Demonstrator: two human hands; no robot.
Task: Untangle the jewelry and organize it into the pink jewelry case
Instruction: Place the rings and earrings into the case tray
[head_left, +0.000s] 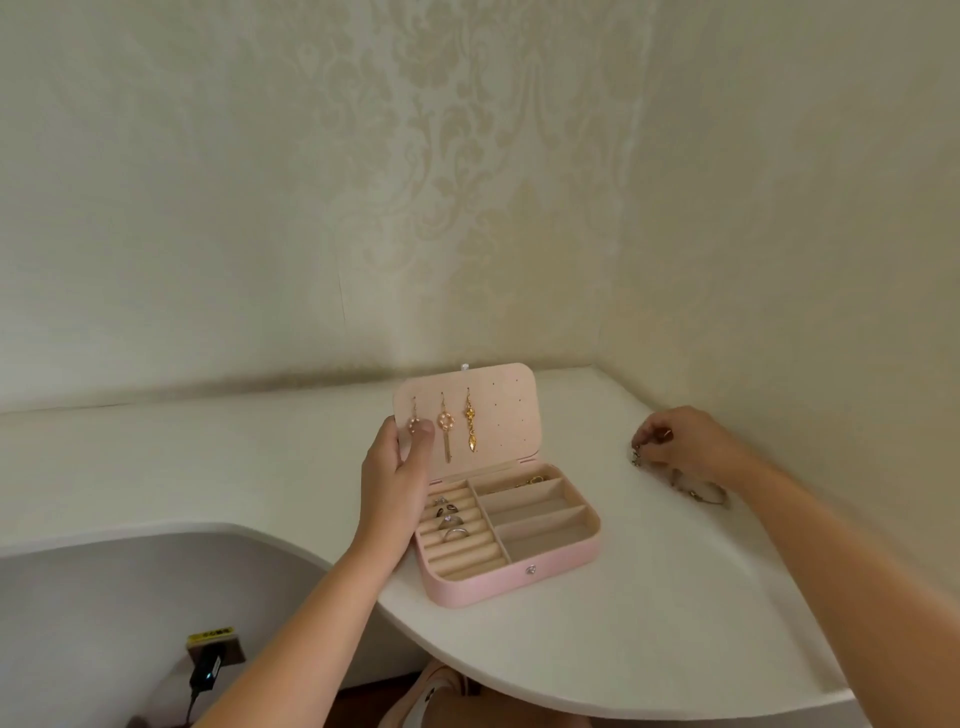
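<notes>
Head view: left hand (395, 467) grips the pink jewelry case (483, 587) lid, thumb partly hiding one earring (414, 410); right hand (685, 441) fingertips pinch blurred silver jewelry (636, 457), more lying half-hidden under its wrist.

The lower part of the leftmost earring (414, 423) is covered by the thumb of the left hand (397, 467), and that hand's fingers are hidden behind the pinched lid (498, 415). The silver piece (636, 457) pinched by the right hand (680, 441) is blurred and too small to be identified. A bracelet (709, 496) is partly hidden beneath the right wrist. A gold item (530, 480) is half concealed behind a divider (504, 489). The yellow label (210, 635) cannot be read.
</notes>
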